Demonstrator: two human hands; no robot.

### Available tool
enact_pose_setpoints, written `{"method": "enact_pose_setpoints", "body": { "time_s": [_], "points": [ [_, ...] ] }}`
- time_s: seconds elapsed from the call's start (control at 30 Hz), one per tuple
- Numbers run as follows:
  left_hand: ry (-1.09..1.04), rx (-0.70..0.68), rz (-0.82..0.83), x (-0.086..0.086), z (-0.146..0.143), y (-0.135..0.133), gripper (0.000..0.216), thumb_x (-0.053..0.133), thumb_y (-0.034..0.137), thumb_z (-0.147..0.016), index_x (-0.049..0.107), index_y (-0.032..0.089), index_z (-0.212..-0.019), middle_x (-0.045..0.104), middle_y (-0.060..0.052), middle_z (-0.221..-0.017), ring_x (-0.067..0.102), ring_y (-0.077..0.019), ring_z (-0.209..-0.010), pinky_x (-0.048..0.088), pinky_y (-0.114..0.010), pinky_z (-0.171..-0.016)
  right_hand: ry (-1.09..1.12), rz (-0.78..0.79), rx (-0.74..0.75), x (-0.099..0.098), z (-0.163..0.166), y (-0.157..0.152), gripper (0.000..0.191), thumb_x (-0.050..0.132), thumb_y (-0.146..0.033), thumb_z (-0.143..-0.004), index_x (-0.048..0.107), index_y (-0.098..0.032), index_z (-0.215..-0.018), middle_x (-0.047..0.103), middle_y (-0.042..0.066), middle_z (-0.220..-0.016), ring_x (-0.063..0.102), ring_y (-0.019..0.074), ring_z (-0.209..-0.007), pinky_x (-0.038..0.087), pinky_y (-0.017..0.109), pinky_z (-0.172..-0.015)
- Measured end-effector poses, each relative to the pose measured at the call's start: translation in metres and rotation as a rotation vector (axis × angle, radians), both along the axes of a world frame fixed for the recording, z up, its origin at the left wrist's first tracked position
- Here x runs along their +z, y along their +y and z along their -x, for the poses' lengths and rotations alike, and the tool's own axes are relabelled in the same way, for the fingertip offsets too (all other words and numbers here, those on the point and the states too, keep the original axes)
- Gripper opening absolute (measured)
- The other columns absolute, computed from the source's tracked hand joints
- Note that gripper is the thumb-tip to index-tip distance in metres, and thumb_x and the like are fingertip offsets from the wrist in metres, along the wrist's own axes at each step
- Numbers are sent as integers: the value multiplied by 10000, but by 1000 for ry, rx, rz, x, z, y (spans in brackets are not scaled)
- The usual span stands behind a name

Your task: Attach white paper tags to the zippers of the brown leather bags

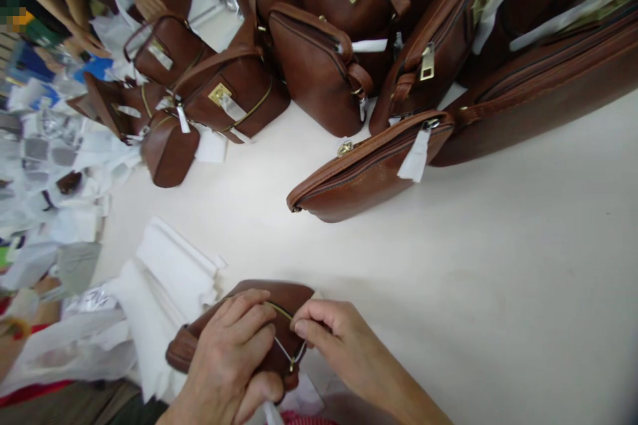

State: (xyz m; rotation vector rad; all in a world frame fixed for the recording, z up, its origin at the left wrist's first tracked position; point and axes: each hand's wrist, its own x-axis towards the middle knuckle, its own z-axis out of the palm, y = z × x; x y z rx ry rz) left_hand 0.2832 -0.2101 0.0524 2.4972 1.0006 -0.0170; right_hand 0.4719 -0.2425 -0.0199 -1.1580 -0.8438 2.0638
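Observation:
A small brown leather bag lies on the table close in front of me, with a gold-toothed zipper and a brass zipper pull. My left hand is closed over the bag, its fingers curled on the leather. Thumb and forefinger of my right hand pinch at the bag's right side, by the zipper. What sits between those fingertips is hidden. A thin pale strip runs near the zipper pull, below the pinch. White wrapping paper lies directly left of the bag.
Several brown bags stand beyond, including a slim zip bag with a white-wrapped pull and a bag with a gold clasp. Paper and plastic wrap heap up at the left. A co-worker's hand touches a bag at the upper left.

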Motion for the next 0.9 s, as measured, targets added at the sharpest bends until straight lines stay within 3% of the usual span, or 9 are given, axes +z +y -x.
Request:
{"method": "enact_pose_setpoints", "body": {
  "time_s": [0.13,0.3,0.47,0.57,0.67,0.73,0.9],
  "points": [
    [-26,-10,-39,-2,0,-2,593,213,554,-1003,658,173,-913,680,-103,-906,615,-275,-1030,536,-425,-867,-73,-41,114,11,11,8,121,628,-101,-730,659,-174,-638,538,-55,-553,466,101,-533,323,229,-499],
    [-85,-12,-86,-2,-3,-2,623,193,579,-996,635,168,-844,662,-98,-825,620,-281,-995,522,-444,-854,-303,-233,206,23,16,17,225,522,-25,-707,545,-179,-545,507,-46,-502,414,101,-486,271,256,-493],
    [-123,-50,-131,-1,-7,2,606,199,537,-1011,615,164,-775,623,-81,-724,626,-247,-854,536,-425,-800,-353,-207,274,21,24,18,238,525,-67,-678,442,-196,-497,411,-64,-472,373,98,-469,234,261,-477],
    [-226,0,-156,2,-6,4,642,170,567,-1002,636,144,-877,656,-116,-845,629,-239,-875,544,-403,-799,-301,-144,184,12,28,11,177,520,-112,-682,465,-198,-537,428,-61,-504,384,102,-497,245,248,-474],
    [-296,235,-120,13,-6,6,484,248,407,-1037,646,136,-990,664,-129,-971,638,-215,-936,545,-343,-795,-146,-99,20,9,25,2,126,493,-182,-708,457,-200,-589,421,-55,-558,377,106,-541,294,239,-512],
    [-235,375,-45,24,-10,5,340,368,294,-1005,673,161,-936,671,-94,-925,646,-193,-873,538,-313,-768,-66,-92,-99,13,19,-4,137,485,-256,-736,436,-209,-617,367,-65,-569,337,105,-546,298,241,-527],
    [-160,435,207,38,-34,-12,221,525,200,-899,685,204,-746,680,-28,-803,633,-183,-794,493,-288,-725,-85,-186,-209,31,11,-15,177,493,-342,-756,417,-219,-654,348,-68,-602,327,114,-580,304,259,-557]
  ]
}}
